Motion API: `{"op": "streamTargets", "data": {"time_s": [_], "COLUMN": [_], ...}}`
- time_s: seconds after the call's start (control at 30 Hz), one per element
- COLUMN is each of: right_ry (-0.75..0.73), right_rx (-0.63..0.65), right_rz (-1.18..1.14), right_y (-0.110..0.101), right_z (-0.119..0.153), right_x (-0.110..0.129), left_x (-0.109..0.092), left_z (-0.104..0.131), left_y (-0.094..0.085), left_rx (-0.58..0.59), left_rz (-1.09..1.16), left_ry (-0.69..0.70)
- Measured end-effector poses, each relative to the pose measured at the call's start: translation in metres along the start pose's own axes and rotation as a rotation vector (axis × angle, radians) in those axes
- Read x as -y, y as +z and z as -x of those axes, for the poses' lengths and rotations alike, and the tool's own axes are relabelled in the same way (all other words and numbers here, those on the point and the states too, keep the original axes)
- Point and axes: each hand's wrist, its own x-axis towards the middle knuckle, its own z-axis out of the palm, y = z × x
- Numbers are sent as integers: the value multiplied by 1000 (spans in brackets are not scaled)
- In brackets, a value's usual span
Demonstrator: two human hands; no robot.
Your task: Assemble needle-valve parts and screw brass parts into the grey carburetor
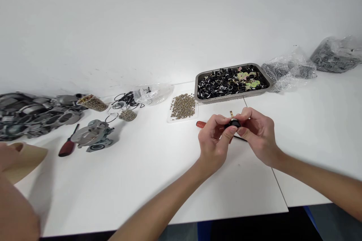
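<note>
Between the fingertips of both hands is a small black round part (pixel 234 122) with a brass-coloured tab pointing up. My left hand (pixel 215 139) pinches its left side, and my right hand (pixel 258 133) pinches its right side. Below and behind the hands lies a screwdriver with a red handle (pixel 200 124); its dark shaft shows to the right, under the fingers. Just beyond the hands sits a metal tray (pixel 234 98) filled with black parts and some yellowish plates. Left of the tray, many small brass screws (pixel 183 106) lie in a shallow clear tray.
Metal castings (pixel 34 113) are piled at the far left, near a cup of small parts (pixel 93 102), a metal housing (pixel 94 134) and a dark red screwdriver (pixel 67 148). Another person's arm (pixel 17 203) enters lower left. Plastic bags (pixel 291 68) of parts lie back right.
</note>
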Motion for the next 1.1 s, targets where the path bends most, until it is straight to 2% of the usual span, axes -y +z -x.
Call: {"op": "streamTargets", "data": {"time_s": [0.17,0.3,0.37,0.5,0.57,0.63,0.7,0.77,0.9,1.0,1.1], "right_ry": [18,-17,3,-5,39,129,186,192,156,124,82], "right_rx": [-1,25,57,66,143,245,283,256,195,172,189], "right_rz": [15,73,175,519,585,550,508,517,614,662,683], "right_y": [0,-4,-11,-28,-32,-33,-30,-27,-27,-29,-30], "right_z": [2,-2,-8,-20,-22,-22,-20,-18,-17,-17,-17], "right_x": [-7,-13,-13,-10,-9,-9,-9,-8,-8,-7,-7], "left_x": [0,3,2,-5,-8,-10,-11,-10,-10,-10,-10], "left_z": [-1,-9,-16,-30,-34,-35,-36,-37,-39,-40,-40], "left_y": [5,0,-6,-17,-20,-22,-24,-26,-29,-29,-30], "left_rx": [-22,-18,7,54,52,60,87,102,82,111,92], "left_rz": [73,133,157,222,270,287,266,197,34,-1,10], "left_ry": [-97,-162,-255,-472,-537,-583,-621,-613,-484,-471,-456]}}
